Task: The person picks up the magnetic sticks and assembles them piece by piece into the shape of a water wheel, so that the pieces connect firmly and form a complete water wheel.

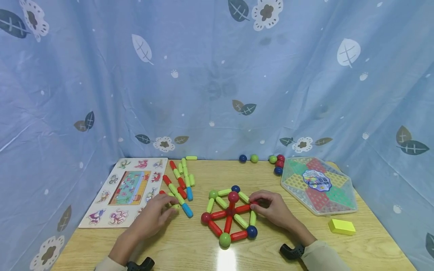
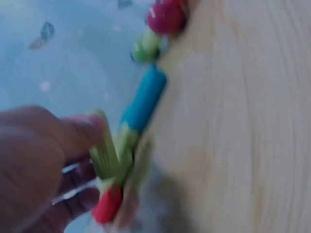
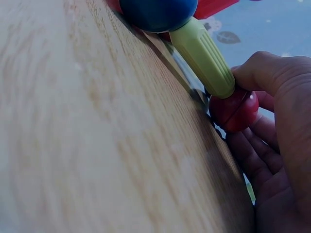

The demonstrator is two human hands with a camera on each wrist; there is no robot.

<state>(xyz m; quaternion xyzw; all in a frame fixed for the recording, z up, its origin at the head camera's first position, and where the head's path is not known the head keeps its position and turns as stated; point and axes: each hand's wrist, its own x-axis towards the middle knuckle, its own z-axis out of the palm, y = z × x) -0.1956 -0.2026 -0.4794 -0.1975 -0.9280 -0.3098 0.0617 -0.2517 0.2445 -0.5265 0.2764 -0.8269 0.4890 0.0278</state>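
Note:
A flat wheel of magnetic rods and balls, with red spokes and rods (image 1: 218, 215) among yellow-green ones, lies mid-table. One red rod rises from its centre, topped by a red ball (image 1: 233, 196). My right hand (image 1: 274, 209) holds the red ball (image 3: 234, 111) at the wheel's right corner, where a yellow-green rod (image 3: 204, 56) leads to a blue ball (image 3: 158, 12). To the left, my left hand (image 1: 154, 215) pinches a short yellow-green rod (image 2: 107, 153) between thumb and fingers. Beside it lies a line of joined rods with a blue end (image 1: 187, 210).
More loose rods (image 1: 178, 175) lie behind the left hand, beside a sea-animal puzzle board (image 1: 98, 199). Several balls (image 1: 254, 158) sit along the back edge. At right are a hexagonal Chinese checkers box (image 1: 317, 184) and a yellow block (image 1: 341, 227). A patterned curtain (image 1: 210, 75) surrounds the table.

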